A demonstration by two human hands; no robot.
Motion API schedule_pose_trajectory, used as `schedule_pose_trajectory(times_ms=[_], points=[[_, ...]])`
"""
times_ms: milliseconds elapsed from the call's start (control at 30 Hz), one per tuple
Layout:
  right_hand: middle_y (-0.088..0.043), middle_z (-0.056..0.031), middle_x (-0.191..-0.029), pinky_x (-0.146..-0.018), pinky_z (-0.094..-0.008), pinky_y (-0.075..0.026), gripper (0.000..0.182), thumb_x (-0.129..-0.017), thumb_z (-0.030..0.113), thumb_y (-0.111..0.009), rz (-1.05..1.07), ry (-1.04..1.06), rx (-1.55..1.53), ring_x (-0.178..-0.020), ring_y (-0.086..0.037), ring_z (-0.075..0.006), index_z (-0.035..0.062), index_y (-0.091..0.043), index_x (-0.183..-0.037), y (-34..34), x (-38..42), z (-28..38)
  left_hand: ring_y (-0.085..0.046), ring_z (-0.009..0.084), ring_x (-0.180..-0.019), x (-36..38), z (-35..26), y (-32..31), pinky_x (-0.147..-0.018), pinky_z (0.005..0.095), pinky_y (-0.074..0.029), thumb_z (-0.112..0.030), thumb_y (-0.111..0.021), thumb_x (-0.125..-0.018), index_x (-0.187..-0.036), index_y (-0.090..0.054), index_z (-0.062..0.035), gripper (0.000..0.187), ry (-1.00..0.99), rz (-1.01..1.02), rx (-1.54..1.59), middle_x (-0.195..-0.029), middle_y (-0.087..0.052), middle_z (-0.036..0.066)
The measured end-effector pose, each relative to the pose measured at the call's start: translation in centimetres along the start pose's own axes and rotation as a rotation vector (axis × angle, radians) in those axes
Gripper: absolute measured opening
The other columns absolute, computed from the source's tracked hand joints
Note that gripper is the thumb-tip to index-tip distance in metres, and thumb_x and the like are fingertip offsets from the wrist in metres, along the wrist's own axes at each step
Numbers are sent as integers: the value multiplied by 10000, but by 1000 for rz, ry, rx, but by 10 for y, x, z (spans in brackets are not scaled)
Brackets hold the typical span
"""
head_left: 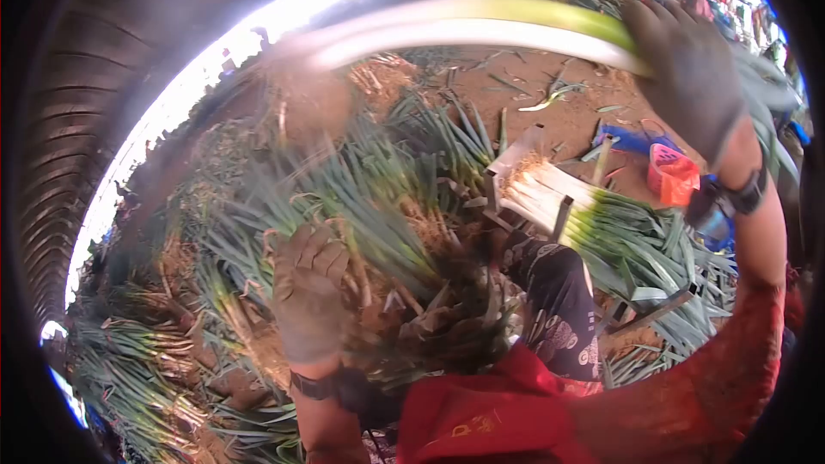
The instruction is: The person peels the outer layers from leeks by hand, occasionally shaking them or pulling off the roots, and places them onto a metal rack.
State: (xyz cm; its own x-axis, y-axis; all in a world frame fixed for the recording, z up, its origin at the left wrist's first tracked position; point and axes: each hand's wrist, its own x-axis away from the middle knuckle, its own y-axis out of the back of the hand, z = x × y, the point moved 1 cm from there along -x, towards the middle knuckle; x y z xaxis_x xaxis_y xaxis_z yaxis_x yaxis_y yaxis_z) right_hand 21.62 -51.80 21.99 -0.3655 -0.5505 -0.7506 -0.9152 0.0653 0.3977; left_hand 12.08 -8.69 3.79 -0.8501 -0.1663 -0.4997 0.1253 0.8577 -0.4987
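My right hand (687,73), in a soiled work glove, is raised at the upper right and closed around a pair of long green onions (481,30). Their white shafts stretch left, blurred by motion, toward the smeared root ends, and green leaves trail behind the hand. Over the pile at lower left, my gloved left hand (309,292) shows its back; its fingers are extended and nothing is visible in it. Beside my knee a metal rack (560,219) cradles a bundle of cleaned green onions (567,193), white ends toward the upper left, leaves toward the lower right.
Unpeeled green onions (369,180) with soil on them lie heaped in front and to the left. An orange-red basket (672,174) and a blue bag (636,137) sit on the bare soil (516,94). A curved ribbed wall (69,146) rises at far left.
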Motion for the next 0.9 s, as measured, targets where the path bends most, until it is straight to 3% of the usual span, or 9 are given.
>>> schedule_pose_trajectory(times_ms=[33,67,200,267,433,533,667,800,900], points=[[-620,-108,-906,-735,-418,-505,323,-729,81,-675,74,4,105,-827,-630,-326,76,-525,-1016,-16,28,-21,-537,305,-1199,5,15,8,-1037,458,-443,-293,-460,-999,-1363,-465,17,478,54,-90,-81,-1369,-510,183],[-588,-151,-909,-769,-437,-483,304,-712,39,-639,327,-131,100,-886,-590,-343,50,-535,-998,-23,60,-32,-549,293,-1169,6,22,22,-1021,450,-459,-260,-460,-993,-1364,-463,19,465,54,-32,-600,-1353,-523,180],[-612,-93,-756,-648,-470,-527,267,-757,151,-641,827,-120,147,-683,-638,-352,82,-551,-998,-91,193,-41,-581,272,-1086,18,51,134,-998,443,-486,-199,-474,-972,-1361,-455,41,458,262,-215,437,-1242,-582,158],[-667,-97,-800,-662,-467,-528,258,-816,220,-617,1076,-93,35,-731,-678,-335,79,-571,-1028,-142,256,-42,-583,274,-1077,17,60,141,-996,444,-485,-197,-478,-967,-1361,-451,49,465,269,-259,396,-1217,-588,156],[-697,-159,-838,-735,-476,-545,398,-752,212,-642,1193,-134,-229,-770,-696,-368,37,-556,-1099,-248,311,14,-597,259,-1044,13,48,130,-981,421,-489,-248,-523,-965,-1372,-441,50,511,232,-319,-226,-1207,-588,143],[-703,-165,-863,-747,-465,-555,443,-773,247,-670,1205,-131,-260,-796,-701,-374,23,-547,-1134,-320,282,62,-608,247,-1012,20,45,146,-967,408,-496,-270,-536,-984,-1366,-443,49,507,220,-302,-577,-1201,-586,135],[-706,-178,-973,-747,-443,-562,467,-805,303,-694,1246,-95,-331,-815,-707,-367,19,-548,-1146,-437,329,94,-607,243,-987,36,44,168,-940,401,-505,-242,-511,-1003,-1346,-463,40,446,232,-486,-450,-1178,-589,127],[-699,-178,-1023,-751,-434,-563,479,-825,299,-695,1299,68,-293,-815,-707,-355,12,-555,-1181,-466,362,99,-602,271,-1035,64,43,202,-967,414,-501,-223,-450,-1004,-1361,-453,47,448,295,-522,-392,-1193,-586,153],[-693,-178,-1061,-754,-427,-563,487,-839,296,-697,1104,199,-320,-814,-706,-346,6,-561,-1207,-456,353,82,-596,264,-1075,80,43,226,-989,409,-494,-213,-470,-1001,-1381,-439,46,461,285,-478,-313,-1215,-588,149]])
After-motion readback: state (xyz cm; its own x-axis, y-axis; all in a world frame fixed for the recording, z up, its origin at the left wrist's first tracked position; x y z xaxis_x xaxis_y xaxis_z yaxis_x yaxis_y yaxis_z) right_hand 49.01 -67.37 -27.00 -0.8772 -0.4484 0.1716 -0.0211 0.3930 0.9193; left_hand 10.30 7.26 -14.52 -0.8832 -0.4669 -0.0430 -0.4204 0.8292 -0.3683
